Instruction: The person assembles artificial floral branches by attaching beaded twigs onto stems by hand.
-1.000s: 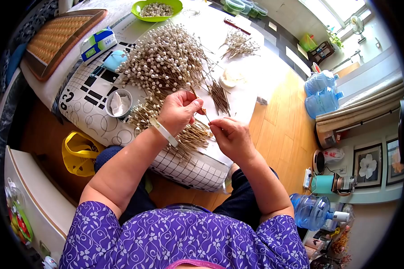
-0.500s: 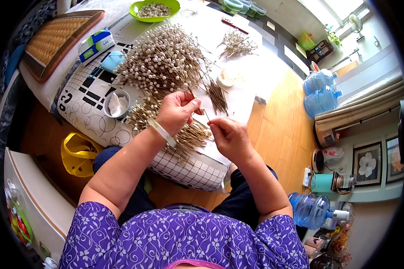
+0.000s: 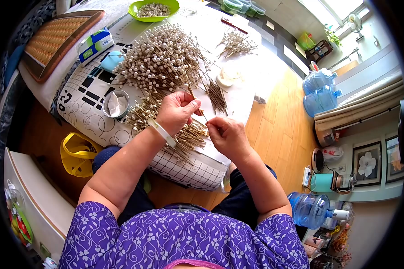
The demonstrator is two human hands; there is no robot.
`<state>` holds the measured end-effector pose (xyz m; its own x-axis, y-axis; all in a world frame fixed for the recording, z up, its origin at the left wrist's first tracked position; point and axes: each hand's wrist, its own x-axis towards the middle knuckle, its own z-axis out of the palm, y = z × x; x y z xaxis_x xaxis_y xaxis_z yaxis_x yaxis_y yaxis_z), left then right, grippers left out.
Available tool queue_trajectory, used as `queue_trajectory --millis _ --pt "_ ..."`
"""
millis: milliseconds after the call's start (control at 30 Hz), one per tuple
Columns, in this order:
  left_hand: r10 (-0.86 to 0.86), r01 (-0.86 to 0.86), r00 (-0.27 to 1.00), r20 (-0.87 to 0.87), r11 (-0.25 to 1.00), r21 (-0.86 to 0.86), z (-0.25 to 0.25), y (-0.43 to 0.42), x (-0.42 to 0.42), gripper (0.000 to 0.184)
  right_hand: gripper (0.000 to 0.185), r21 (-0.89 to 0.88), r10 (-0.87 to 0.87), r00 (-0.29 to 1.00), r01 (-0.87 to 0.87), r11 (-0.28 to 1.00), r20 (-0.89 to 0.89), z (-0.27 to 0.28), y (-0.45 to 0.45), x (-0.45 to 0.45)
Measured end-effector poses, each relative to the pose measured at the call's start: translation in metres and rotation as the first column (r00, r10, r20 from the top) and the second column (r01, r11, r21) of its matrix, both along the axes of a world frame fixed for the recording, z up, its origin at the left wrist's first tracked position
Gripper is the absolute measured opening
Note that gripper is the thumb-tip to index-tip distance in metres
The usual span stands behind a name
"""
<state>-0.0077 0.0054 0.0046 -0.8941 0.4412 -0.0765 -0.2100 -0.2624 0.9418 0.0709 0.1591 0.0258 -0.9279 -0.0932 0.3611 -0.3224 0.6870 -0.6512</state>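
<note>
Pinching a thin brown stem point(image 3: 204, 116) above the near edge of the desk point(image 3: 238, 99), left fingers point(image 3: 193, 106) and right fingers point(image 3: 216, 123) apparently steady it.

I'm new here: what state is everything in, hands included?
Left hand: closed on thin stem
Right hand: pinching the same stem
thin stem: slanting between both hands
White-tipped bunch: heaped, lying down
Green bowl: uncovered, holding whitish pieces
Small cup: uncovered, white material inside
Yellow bag: apparently open
Fan: can't tell if running

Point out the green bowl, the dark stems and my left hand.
Green bowl point(image 3: 174, 7), head view: inner wall, right side.
Dark stems point(image 3: 217, 97), head view: bundle's middle.
Left hand point(image 3: 177, 110), head view: back of hand.
</note>
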Motion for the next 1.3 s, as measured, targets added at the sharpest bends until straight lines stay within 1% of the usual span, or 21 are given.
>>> queue_trajectory --millis 133,233,267,333,367,433,467,600,667,733,767,833,867,933,1000,1067,1133,1200,1233,1267,1300 --pt "0.009 -0.009 1.0 -0.012 1.0 0.0 0.001 0.0 0.0 0.013 0.003 0.039 -0.029 0.996 0.026 0.999 0.079 0.001 0.006 -0.001" --pt "-0.017 0.018 1.0 -0.023 1.0 0.009 0.001 0.001 0.002 0.015 0.007 -0.108 -0.033 0.989 0.049 0.993 0.148 -0.001 0.008 -0.002" --pt "-0.021 0.02 1.0 -0.011 1.0 -0.019 0.003 0.002 0.003 0.013 0.007 -0.109 -0.036 0.988 0.053 0.993 0.148 -0.005 0.01 -0.004" --pt "-0.021 0.021 1.0 0.0 0.999 -0.047 0.005 0.002 0.005 0.012 0.011 -0.455 -0.013 0.962 0.142 0.879 0.274 -0.015 0.015 -0.011" --pt "-0.043 0.041 0.999 -0.027 0.997 -0.069 0.005 0.002 0.007 0.013 0.008 -0.553 0.038 0.971 0.103 0.827 0.238 -0.024 0.018 -0.017" --pt "-0.067 0.062 0.996 -0.053 0.994 -0.092 0.005 0.002 0.011 0.013 0.009 -0.798 0.116 0.945 0.187 0.573 0.304 -0.019 0.011 -0.019" --pt "-0.066 0.06 0.994 -0.091 0.995 -0.075 0.004 0.004 0.013 0.012 0.009 -0.868 0.161 0.937 0.21 0.45 0.31 -0.016 0.009 -0.019" --pt "-0.043 0.034 0.984 -0.171 0.998 -0.055 -0.001 0.006 0.016 0.011 0.009 -0.854 0.139 0.931 0.24 0.462 0.337 -0.024 0.019 -0.027" --pt "-0.045 0.038 0.985 -0.168 0.998 -0.049 0.002 0.003 0.017 0.011 0.012 -0.647 -0.148 0.977 0.213 0.732 0.154 -0.028 0.036 -0.041" --pt "-0.042 0.038 0.986 -0.162 0.999 -0.03 0.006 0.004 0.017 0.011 0.012 -0.556 -0.332 0.941 0.307 0.772 0.058 -0.015 0.064 -0.056" --pt "-0.056 0.052 0.989 -0.134 0.998 -0.029 0.009 0.004 0.018 0.011 0.015 -0.483 -0.384 0.921 0.365 0.796 0.063 -0.025 0.09 -0.073" --pt "-0.067 0.064 0.987 -0.146 0.998 -0.025 0.002 0.003 0.017 0.011 0.022 -0.198 -0.528 0.833 0.553 0.809 0.166 -0.035 0.128 -0.1" --pt "-0.065 0.063 0.985 -0.157 0.998 -0.022 0.001 0.005 0.016 0.011 0.022 -0.202 -0.527 0.835 0.549 0.811 0.156 -0.036 0.138 -0.111" --pt "-0.051 0.051 0.99 -0.128 0.999 0.001 0.0 0.005 0.015 0.012 0.023 0.289 -0.591 0.798 0.54 0.79 0.123 -0.034 0.144 -0.128" --pt "-0.041 0.038 0.988 -0.146 0.999 -0.022 -0.002 0.002 0.013 0.012 0.025 0.346 -0.566 0.806 0.489 0.801 0.172 -0.035 0.142 -0.142" --pt "-0.048 0.035 0.985 -0.167 0.996 -0.078 -0.004 0.003 0.012 0.012 0.027 0.483 -0.58 0.81 0.477 0.734 0.082 -0.034 0.137 -0.151" --pt "-0.039 0.024 0.983 -0.178 0.996 -0.088 -0.005 0.002 0.01 0.012 0.029 0.484 -0.579 0.813 0.485 0.728 0.057 -0.025 0.128 -0.146" --pt "-0.04 0.008 0.958 -0.286 0.994 -0.113 -0.006 0.001 0.01 0.012 0.029 0.394 -0.59 0.807 0.549 0.737 -0.022 -0.01 0.122 -0.13" --pt "-0.04 0.01 0.957 -0.287 0.994 -0.104 -0.005 0.001 0.01 0.012 0.023 0.209 -0.592 0.805 0.572 0.793 0.047 0.005 0.109 -0.115" --pt "-0.044 -0.008 0.94 -0.34 0.989 -0.148 -0.003 0.001 0.012 0.012 0.019 -0.107 -0.473 0.867 0.491 0.865 0.158 0.011 0.096 -0.1" --pt "-0.053 -0.026 0.92 -0.389 0.981 -0.195 -0.001 0.0 0.015 0.012 0.015 -0.393 -0.301 0.946 0.322 0.861 0.118 0.001 0.084 -0.09"
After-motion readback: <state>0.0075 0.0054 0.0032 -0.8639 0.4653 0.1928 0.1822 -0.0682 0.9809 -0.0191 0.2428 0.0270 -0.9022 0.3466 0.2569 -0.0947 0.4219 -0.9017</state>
